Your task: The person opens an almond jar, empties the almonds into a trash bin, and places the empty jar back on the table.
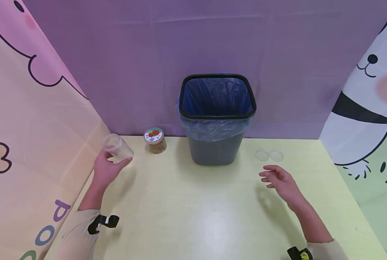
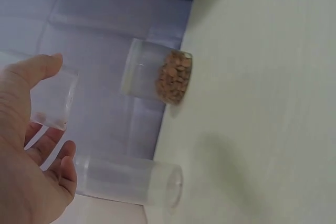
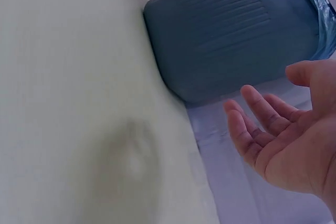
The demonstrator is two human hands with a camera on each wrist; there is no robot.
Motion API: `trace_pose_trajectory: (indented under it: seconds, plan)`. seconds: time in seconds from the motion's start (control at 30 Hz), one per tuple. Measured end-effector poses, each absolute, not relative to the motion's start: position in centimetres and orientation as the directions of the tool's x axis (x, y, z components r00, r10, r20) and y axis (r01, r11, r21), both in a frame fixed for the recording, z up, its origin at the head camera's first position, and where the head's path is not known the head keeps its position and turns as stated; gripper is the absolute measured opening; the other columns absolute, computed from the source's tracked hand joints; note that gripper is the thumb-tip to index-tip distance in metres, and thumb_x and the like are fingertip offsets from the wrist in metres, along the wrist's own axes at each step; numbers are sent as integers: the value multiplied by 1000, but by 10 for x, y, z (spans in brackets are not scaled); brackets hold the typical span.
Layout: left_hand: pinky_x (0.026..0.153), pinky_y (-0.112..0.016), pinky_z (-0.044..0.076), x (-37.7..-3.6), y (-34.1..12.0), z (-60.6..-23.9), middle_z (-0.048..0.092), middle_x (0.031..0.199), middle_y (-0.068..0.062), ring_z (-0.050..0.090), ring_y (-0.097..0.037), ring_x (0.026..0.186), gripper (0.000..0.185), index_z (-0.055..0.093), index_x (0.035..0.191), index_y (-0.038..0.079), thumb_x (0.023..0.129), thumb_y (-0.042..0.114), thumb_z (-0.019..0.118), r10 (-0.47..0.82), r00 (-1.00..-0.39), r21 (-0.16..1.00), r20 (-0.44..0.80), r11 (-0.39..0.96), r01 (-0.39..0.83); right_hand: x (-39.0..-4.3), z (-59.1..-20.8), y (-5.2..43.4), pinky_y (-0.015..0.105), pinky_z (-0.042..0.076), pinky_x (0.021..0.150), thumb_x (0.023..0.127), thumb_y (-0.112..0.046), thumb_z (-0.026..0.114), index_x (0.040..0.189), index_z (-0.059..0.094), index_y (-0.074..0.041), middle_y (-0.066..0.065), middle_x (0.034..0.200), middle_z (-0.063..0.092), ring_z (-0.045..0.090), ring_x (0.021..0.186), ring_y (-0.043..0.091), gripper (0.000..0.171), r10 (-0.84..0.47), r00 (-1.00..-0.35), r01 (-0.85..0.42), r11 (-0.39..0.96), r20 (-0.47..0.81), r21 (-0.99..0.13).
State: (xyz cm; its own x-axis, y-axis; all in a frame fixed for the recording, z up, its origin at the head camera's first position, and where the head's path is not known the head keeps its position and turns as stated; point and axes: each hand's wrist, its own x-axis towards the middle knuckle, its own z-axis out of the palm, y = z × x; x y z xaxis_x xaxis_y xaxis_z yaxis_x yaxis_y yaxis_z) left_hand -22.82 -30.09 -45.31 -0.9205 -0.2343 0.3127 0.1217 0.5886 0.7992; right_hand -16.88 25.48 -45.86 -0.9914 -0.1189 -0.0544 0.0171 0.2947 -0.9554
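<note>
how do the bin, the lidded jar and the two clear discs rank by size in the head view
Largest to smallest:
1. bin
2. lidded jar
3. left-hand disc and right-hand disc, which look about alike, so unranked between themselves

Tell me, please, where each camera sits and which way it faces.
Head: on the head, facing forward and down at table and bin; left hand, right hand and sleeves show.
Left wrist: on that wrist, facing a gripped clear jar; the left hand shows.
Right wrist: on that wrist, facing the bin; the right hand shows.
Both wrist views share bin and table.
</note>
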Motion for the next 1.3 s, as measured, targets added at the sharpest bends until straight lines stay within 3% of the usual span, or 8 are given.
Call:
trace_pose_trajectory:
  seconds: [0.23, 0.43, 0.97, 1.13, 1.3]
  plan:
    - [77, -36, 39, -234, -304, -475, 59, 111, -18, 51, -31, 100, 60, 54, 123, 0, 76, 22, 84, -275, -922, 796, 271, 602, 54, -167, -470, 254, 36, 52, 86, 102, -24, 51, 130, 48, 2, 25, 121, 59, 63, 105, 31, 39, -123, -988, 52, 304, -93, -951]
    - [78, -39, 39, -238, -303, -488, 57, 110, -21, 51, -34, 103, 64, 52, 122, -3, 76, 30, 83, -280, -939, 799, 201, 601, -9, -162, -476, 253, 38, 52, 87, 102, -21, 51, 131, 47, 5, 25, 121, 60, 63, 104, 32, 39, -113, -987, 75, 298, -113, -952]
    - [84, -43, 41, -242, -296, -508, 55, 116, -23, 49, -36, 107, 70, 47, 128, -5, 80, 33, 81, -268, -957, 801, 109, 594, -75, -154, -499, 221, 43, 50, 88, 101, -16, 53, 129, 49, 6, 25, 119, 60, 58, 108, 40, 36, -119, -979, 137, 198, -163, -971]
    - [87, -46, 42, -244, -296, -513, 54, 118, -24, 48, -38, 109, 72, 45, 129, -5, 80, 34, 81, -265, -961, 793, 79, 601, -100, -151, -505, 206, 39, 52, 84, 98, -7, 53, 126, 51, 6, 24, 114, 62, 59, 104, 38, 30, -103, -987, 105, 197, -127, -975]
    - [91, -49, 42, -245, -297, -517, 52, 121, -25, 48, -39, 111, 73, 44, 129, -5, 80, 37, 80, -263, -964, 781, 44, 611, -131, -145, -509, 187, 37, 53, 80, 98, -9, 57, 123, 55, 3, 20, 110, 64, 60, 99, 36, 28, -146, -985, 61, 228, -96, -972]
